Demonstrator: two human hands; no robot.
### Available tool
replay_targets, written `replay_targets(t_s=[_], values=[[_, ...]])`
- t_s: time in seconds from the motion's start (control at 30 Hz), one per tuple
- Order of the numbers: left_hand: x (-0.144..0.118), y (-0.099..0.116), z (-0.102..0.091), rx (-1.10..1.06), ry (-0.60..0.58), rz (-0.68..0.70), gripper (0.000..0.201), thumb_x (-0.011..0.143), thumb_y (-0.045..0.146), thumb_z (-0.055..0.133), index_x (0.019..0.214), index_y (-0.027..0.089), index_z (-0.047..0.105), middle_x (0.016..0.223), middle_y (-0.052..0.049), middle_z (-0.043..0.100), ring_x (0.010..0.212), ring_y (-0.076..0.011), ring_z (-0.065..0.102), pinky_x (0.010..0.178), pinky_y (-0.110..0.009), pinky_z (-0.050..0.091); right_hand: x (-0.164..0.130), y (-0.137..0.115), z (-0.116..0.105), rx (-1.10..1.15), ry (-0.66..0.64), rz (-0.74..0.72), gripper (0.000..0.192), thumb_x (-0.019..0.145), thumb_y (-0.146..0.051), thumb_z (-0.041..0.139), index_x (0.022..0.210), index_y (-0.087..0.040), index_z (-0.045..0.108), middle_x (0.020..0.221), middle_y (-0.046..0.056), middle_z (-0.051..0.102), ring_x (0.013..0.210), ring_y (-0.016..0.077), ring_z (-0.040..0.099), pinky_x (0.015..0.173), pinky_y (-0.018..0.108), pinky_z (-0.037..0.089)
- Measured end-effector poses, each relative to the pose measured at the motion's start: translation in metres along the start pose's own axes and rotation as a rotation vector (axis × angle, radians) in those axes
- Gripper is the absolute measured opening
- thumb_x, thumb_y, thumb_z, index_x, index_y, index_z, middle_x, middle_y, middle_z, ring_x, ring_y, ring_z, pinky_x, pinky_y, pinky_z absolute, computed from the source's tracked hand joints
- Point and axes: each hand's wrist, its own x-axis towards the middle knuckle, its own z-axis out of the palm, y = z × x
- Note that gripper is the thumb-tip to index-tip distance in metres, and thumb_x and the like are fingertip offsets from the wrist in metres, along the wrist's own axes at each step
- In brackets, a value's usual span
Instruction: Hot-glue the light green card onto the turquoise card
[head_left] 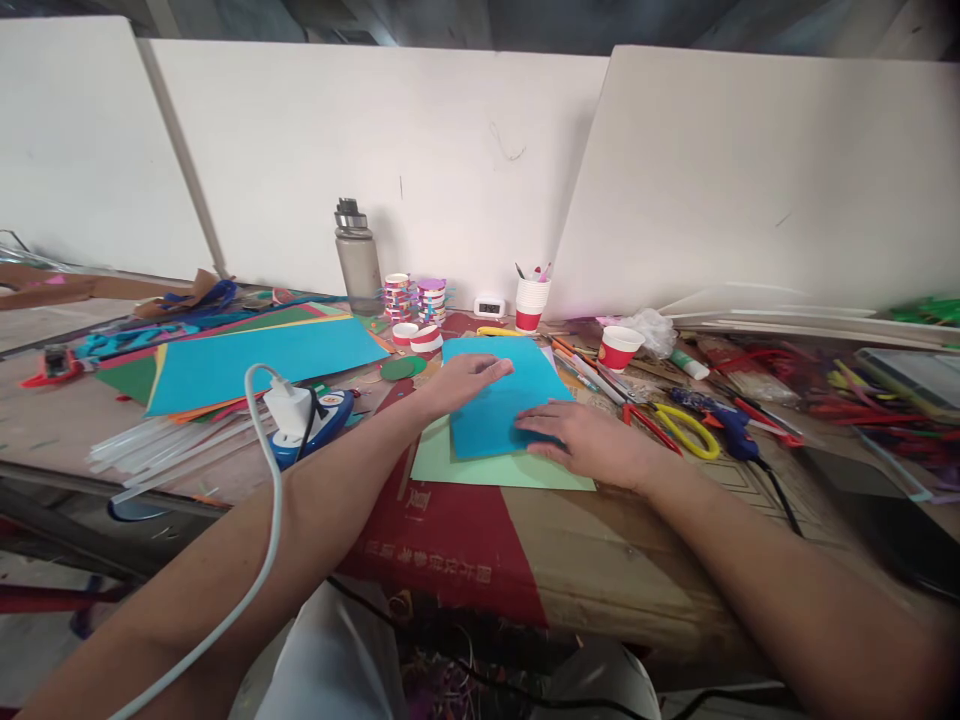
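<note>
A blue sheet of paper (495, 415) lies in front of me on top of a pale green sheet (480, 473). My left hand (466, 382) rests over the blue sheet's left part, fingers pointing right and laid out flat. On its right side my right hand (589, 440) touches the sheet with fingers stretched and spread. Neither hand grips anything I can see. Green paper discs (402, 368) lie just left of the blue sheet. To the right of my right hand are yellow-handled scissors (688, 432) and a blue glue gun (739, 435).
A power strip (311, 430) with a white plug and cable stands beside my left forearm. Coloured sheets (262, 365) are stacked at left, above clear glue sticks (172, 440). A bottle (358, 262), paper cups (620, 347) and a small clock (490, 307) stand toward the back.
</note>
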Motion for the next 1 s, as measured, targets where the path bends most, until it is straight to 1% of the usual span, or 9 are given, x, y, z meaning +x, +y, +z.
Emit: replay_targets(t_s=[0.13, 0.23, 0.3, 0.4, 0.5, 0.67, 0.8, 0.9, 1.0], values=[[-0.004, 0.003, -0.009, -0.106, -0.109, 0.119, 0.06, 0.091, 0.06, 0.028, 0.113, 0.018, 0.064, 0.123, -0.006, 0.062, 0.113, -0.0214, 0.054, 0.095, -0.03, 0.041, 0.001, -0.001, -0.009, -0.174, 0.101, 0.041, 0.036, 0.096, -0.031, 0.036, 0.092, -0.018, 0.069, 0.091, 0.008, 0.07, 0.088, 0.0213, 0.062, 0.084, 0.036, 0.042], [-0.006, 0.006, -0.02, -0.088, -0.192, 0.228, 0.063, 0.091, 0.062, 0.025, 0.124, 0.021, 0.059, 0.132, -0.006, 0.056, 0.12, -0.0228, 0.049, 0.1, -0.033, 0.037, 0.0, 0.002, -0.014, -0.199, 0.289, 0.138, 0.033, 0.096, -0.029, 0.037, 0.088, -0.018, 0.067, 0.087, 0.008, 0.069, 0.084, 0.0203, 0.06, 0.083, 0.034, 0.04], [-0.007, 0.008, -0.026, -0.055, -0.203, 0.256, 0.063, 0.084, 0.066, 0.04, 0.125, 0.022, 0.059, 0.133, -0.007, 0.055, 0.12, -0.0257, 0.049, 0.101, -0.036, 0.036, -0.002, 0.006, -0.017, -0.182, 0.414, 0.211, 0.033, 0.096, -0.029, 0.036, 0.089, -0.018, 0.066, 0.088, 0.008, 0.069, 0.085, 0.0201, 0.06, 0.08, 0.033, 0.04], [-0.006, 0.008, -0.03, -0.036, -0.154, 0.262, 0.065, 0.071, 0.061, 0.062, 0.123, 0.021, 0.06, 0.13, -0.008, 0.057, 0.118, -0.0276, 0.05, 0.1, -0.037, 0.036, -0.005, 0.011, -0.019, -0.147, 0.524, 0.277, 0.034, 0.096, -0.032, 0.035, 0.087, -0.019, 0.066, 0.088, 0.008, 0.069, 0.086, 0.0207, 0.061, 0.078, 0.031, 0.042], [-0.005, 0.004, -0.027, -0.072, -0.105, 0.303, 0.066, 0.068, 0.054, 0.07, 0.124, 0.021, 0.059, 0.129, -0.008, 0.058, 0.117, -0.0262, 0.051, 0.099, -0.034, 0.038, -0.006, 0.014, -0.019, -0.09, 0.6, 0.305, 0.036, 0.096, -0.034, 0.034, 0.088, -0.019, 0.066, 0.09, 0.008, 0.069, 0.086, 0.0211, 0.062, 0.079, 0.032, 0.044], [0.0, -0.009, -0.016, 0.019, 0.105, 0.185, 0.039, 0.077, 0.052, 0.061, 0.093, 0.018, 0.072, 0.095, -0.004, 0.071, 0.089, -0.0226, 0.062, 0.083, -0.033, 0.047, -0.006, 0.011, -0.022, 0.011, 0.701, 0.317, 0.036, 0.094, -0.04, 0.036, 0.098, -0.021, 0.066, 0.096, 0.007, 0.07, 0.09, 0.0213, 0.063, 0.082, 0.034, 0.047], [0.003, -0.014, -0.012, -0.012, 0.264, 0.183, 0.038, 0.08, 0.052, 0.057, 0.084, 0.017, 0.071, 0.086, -0.003, 0.071, 0.081, -0.0207, 0.062, 0.079, -0.032, 0.048, -0.009, 0.01, -0.033, -0.024, 0.664, 0.359, 0.037, 0.086, -0.044, 0.054, 0.114, -0.022, 0.062, 0.109, 0.006, 0.068, 0.094, 0.0225, 0.063, 0.081, 0.034, 0.047], [0.003, -0.011, -0.013, -0.049, 0.312, 0.182, 0.039, 0.079, 0.052, 0.058, 0.081, 0.015, 0.07, 0.082, -0.003, 0.07, 0.079, -0.0203, 0.062, 0.077, -0.032, 0.048, -0.014, 0.016, -0.042, -0.114, 0.628, 0.478, 0.025, 0.086, -0.036, 0.054, 0.1, -0.023, 0.069, 0.093, 0.005, 0.072, 0.082, 0.0226, 0.064, 0.072, 0.033, 0.047], [0.003, -0.009, -0.015, -0.069, 0.278, 0.19, 0.038, 0.076, 0.052, 0.062, 0.081, 0.015, 0.07, 0.083, -0.004, 0.071, 0.08, -0.0215, 0.063, 0.076, -0.032, 0.049, -0.019, 0.025, -0.048, -0.139, 0.706, 0.517, 0.022, 0.085, -0.033, 0.054, 0.088, -0.022, 0.072, 0.08, 0.005, 0.071, 0.074, 0.0218, 0.064, 0.065, 0.032, 0.045]])
